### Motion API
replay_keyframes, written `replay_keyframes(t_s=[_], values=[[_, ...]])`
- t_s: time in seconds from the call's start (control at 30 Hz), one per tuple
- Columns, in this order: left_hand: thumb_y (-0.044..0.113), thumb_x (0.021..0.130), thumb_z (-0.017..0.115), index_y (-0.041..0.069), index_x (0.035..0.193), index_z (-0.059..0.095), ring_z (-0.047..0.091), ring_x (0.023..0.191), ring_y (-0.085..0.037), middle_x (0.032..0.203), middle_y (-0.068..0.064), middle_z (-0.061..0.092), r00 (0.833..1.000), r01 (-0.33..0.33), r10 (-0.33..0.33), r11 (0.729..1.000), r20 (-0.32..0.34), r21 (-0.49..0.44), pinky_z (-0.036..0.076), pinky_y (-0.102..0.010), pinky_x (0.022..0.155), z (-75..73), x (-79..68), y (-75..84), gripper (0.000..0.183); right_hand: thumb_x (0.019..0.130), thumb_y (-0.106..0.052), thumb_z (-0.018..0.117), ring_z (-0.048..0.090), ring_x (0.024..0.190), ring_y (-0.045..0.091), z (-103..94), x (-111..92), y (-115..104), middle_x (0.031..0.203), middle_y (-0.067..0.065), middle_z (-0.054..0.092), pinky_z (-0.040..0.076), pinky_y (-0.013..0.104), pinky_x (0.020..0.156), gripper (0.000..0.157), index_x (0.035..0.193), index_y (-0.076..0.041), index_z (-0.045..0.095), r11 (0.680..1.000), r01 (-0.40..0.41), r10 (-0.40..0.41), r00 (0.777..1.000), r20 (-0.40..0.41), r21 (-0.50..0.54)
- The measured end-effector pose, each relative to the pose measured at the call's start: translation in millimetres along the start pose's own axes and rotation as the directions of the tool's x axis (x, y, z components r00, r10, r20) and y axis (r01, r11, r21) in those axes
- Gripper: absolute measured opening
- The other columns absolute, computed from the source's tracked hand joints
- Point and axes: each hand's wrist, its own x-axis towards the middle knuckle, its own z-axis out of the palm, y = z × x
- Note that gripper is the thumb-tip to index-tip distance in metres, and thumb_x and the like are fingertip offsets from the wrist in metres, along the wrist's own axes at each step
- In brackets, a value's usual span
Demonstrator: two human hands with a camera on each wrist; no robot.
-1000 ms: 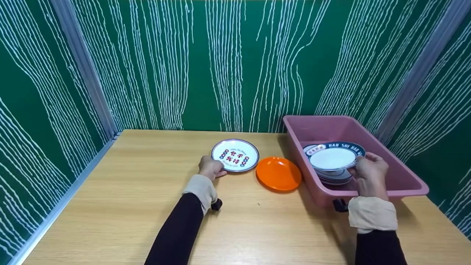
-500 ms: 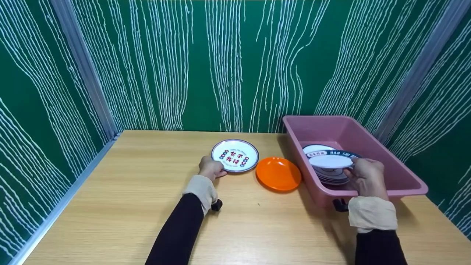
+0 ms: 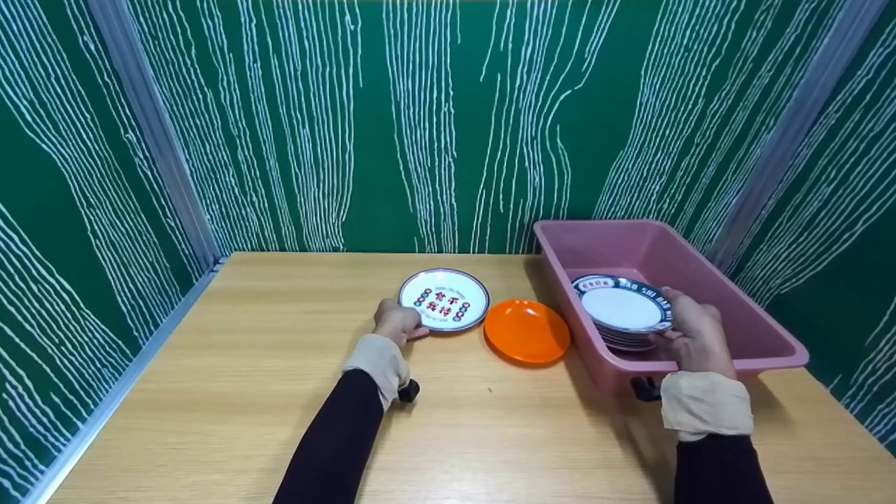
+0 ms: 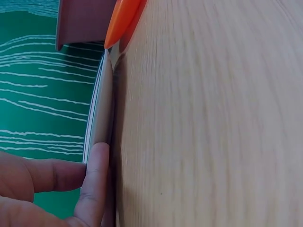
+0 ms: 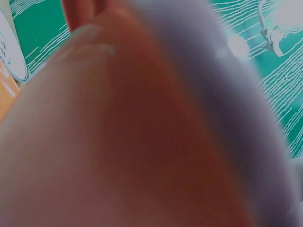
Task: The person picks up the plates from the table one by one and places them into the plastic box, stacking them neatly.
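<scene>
My left hand [image 3: 397,321] pinches the near-left rim of a white plate [image 3: 444,299] with red characters and a dark rim line, close over the table. The left wrist view shows that plate [image 4: 100,104] edge-on, thumb and finger on either side of it. Inside the pink tub [image 3: 728,365], my right hand [image 3: 698,332] holds the right rim of a white plate with a dark lettered band [image 3: 623,308], over a stack of plates [image 3: 626,342]. Between the hands lies an orange plate [image 3: 526,332]. The right wrist view is mostly filled by blurred skin and a blurred pale purple edge.
The pink tub's left wall stands right beside the orange plate. A wooden table [image 3: 280,420] lies beneath everything. Green walls [image 3: 378,140] with white wavy lines enclose the back and sides, with metal posts [image 3: 164,140] at the corners.
The banded plate in my right hand tilts first, then comes down and left onto the stack, its face turned up. My left hand and its plate keep their place.
</scene>
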Motion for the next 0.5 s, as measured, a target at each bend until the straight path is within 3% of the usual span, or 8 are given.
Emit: replay_keyframes(t_s=[0.17,0.23,0.4,0.5], values=[[-0.023,0.085,0.052,-0.009,0.147,0.036,0.068,0.082,-0.023,0.122,-0.019,0.056,1.0,0.004,-0.003,0.998,0.023,-0.067,0.063,-0.027,0.067,-5.4,3.0,-2.2,0.066,0.103,-0.031,0.06,0.052,0.117,0.016,-0.5,-1,-5,0.124,0.001,0.047,0.055,0.033,0.099,0.072,0.16,-0.02,0.019,0.995,-0.064,0.063,0.998,0.018,0.077],[-0.023,0.084,0.052,-0.01,0.145,0.037,0.069,0.081,-0.023,0.12,-0.02,0.057,0.999,0.001,0.003,0.995,0.04,-0.099,0.063,-0.028,0.07,-8.9,0.9,-2.3,0.064,0.103,-0.03,0.06,0.049,0.122,0.016,-1.4,-2,-7,0.127,-0.001,0.043,0.052,0.034,0.103,0.074,0.162,-0.024,0.017,0.99,-0.085,0.082,0.996,0.027,0.112],[-0.023,0.083,0.051,-0.01,0.149,0.028,0.069,0.086,-0.026,0.119,-0.022,0.053,0.993,-0.011,0.032,0.983,0.115,-0.182,0.063,-0.032,0.079,-18.5,-6.0,-3.9,0.072,0.103,-0.026,0.059,0.065,0.092,0.013,-2.5,-1,-7,0.105,0.0,0.056,0.061,0.032,0.086,0.057,0.151,-0.022,0.028,0.964,-0.118,0.101,0.991,0.082,0.237],[-0.022,0.083,0.051,-0.011,0.147,0.029,0.069,0.089,-0.027,0.116,-0.021,0.054,0.988,-0.004,0.04,0.973,0.15,-0.232,0.063,-0.033,0.081,-23.0,-8.6,-2.8,0.069,0.104,-0.026,0.058,0.067,0.084,0.013,-2.0,-1,-7,0.102,0.0,0.056,0.062,0.031,0.081,0.054,0.15,-0.023,0.029,0.959,-0.133,0.112,0.989,0.094,0.252]])
